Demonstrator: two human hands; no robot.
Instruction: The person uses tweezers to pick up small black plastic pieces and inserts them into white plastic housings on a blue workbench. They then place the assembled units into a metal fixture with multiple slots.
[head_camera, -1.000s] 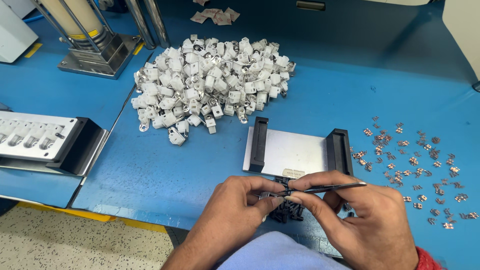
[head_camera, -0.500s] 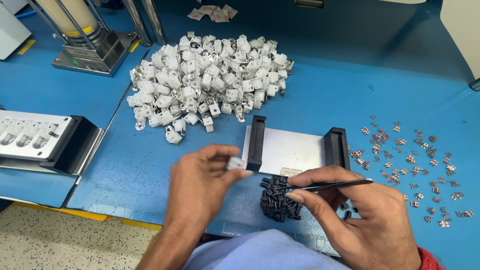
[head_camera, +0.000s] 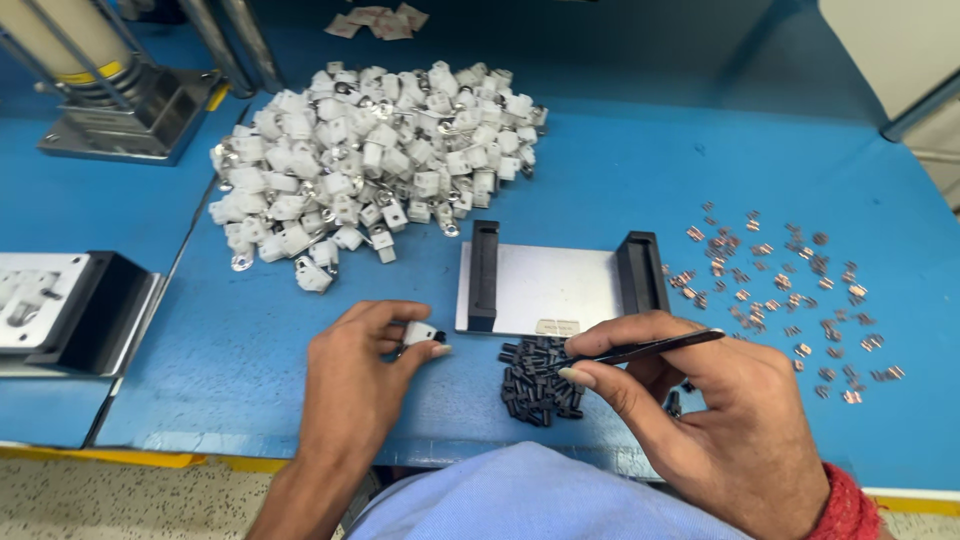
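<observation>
Your left hand (head_camera: 360, 375) pinches a white plastic housing (head_camera: 420, 333); your right hand (head_camera: 700, 410) grips black tweezers (head_camera: 640, 350), tips pointing left into the small black parts pile (head_camera: 540, 380), just right of the housing.

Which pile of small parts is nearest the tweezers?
The black pile: the tweezers tip reaches it, while the white pile and copper bits lie farther off.

A blue worktable (head_camera: 700, 150) fills most of the view. Its near edge has a yellow strip (head_camera: 150, 460). Below it, at the near left, the floor (head_camera: 100, 505) is light and speckled. At the far right stands a pale panel (head_camera: 890, 45).
</observation>
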